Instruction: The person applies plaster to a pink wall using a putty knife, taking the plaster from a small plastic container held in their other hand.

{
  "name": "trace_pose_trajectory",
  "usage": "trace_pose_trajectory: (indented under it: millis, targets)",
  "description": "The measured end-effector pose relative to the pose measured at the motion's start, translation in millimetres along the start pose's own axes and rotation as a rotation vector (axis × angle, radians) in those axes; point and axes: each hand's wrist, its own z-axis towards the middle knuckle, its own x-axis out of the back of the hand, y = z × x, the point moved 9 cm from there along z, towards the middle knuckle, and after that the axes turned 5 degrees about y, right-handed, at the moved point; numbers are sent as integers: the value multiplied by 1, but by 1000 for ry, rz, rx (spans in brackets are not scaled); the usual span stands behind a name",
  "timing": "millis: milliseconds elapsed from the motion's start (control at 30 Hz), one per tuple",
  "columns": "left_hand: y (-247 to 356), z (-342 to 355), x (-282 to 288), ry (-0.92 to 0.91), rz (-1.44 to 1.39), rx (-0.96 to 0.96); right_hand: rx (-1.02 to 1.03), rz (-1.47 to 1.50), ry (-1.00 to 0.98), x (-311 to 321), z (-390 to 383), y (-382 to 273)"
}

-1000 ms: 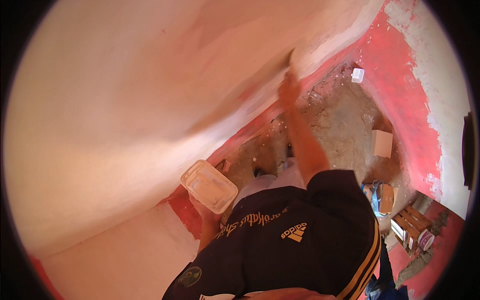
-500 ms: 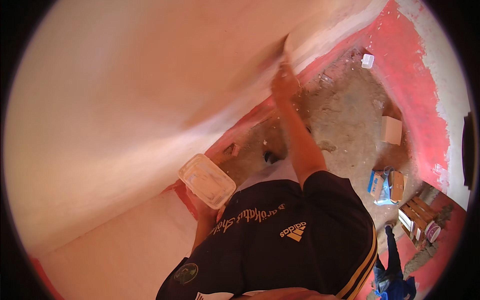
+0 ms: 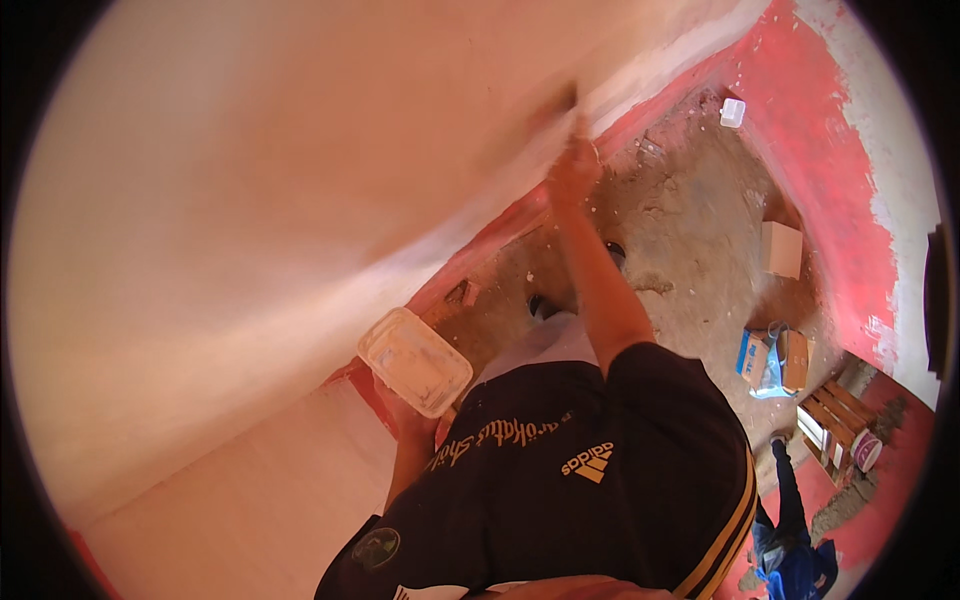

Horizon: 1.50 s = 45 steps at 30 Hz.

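My left hand (image 3: 405, 418) supports a shallow rectangular plastic tub (image 3: 415, 362), smeared with whitish paint inside; most of the fingers are hidden beneath it. Stretched out ahead, my right hand (image 3: 574, 172) is closed around a paintbrush (image 3: 569, 98), held against the pale wall (image 3: 330, 170). Motion blurs the brush and the fingers, so the handle barely shows. A red band (image 3: 497, 238) runs along the foot of this wall, below my right hand.
On the dirt-marked floor (image 3: 690, 220) stand a small white container (image 3: 733, 112), a cardboard box (image 3: 782, 249) and more boxes with a blue bag (image 3: 773, 370). A wooden crate (image 3: 838, 415) and a white bucket (image 3: 866, 451) are at the right. Another person (image 3: 790, 550) is at lower right.
My right hand has shifted slightly down the wall with the paintbrush. The tub in my left hand stays almost in place. The other person has moved a little.
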Motion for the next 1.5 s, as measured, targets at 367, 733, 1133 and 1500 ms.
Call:
trace_pose_trajectory:
  millis: [367, 733, 1133, 1500]
  targets:
    - [15, 4, 15, 77, -200, -14, 155, -434, -321, 9, -130, 31]
    - [16, 12, 24, 31, -48, -17, 388, -234, -261, -63, -205, -9]
    - [11, 2, 17, -35, 12, -42, 124, -581, -197, -45, -38, -19]
    - [27, 7, 3, -63, 270, -158, 464, -451, -99, 39, -46, 23]
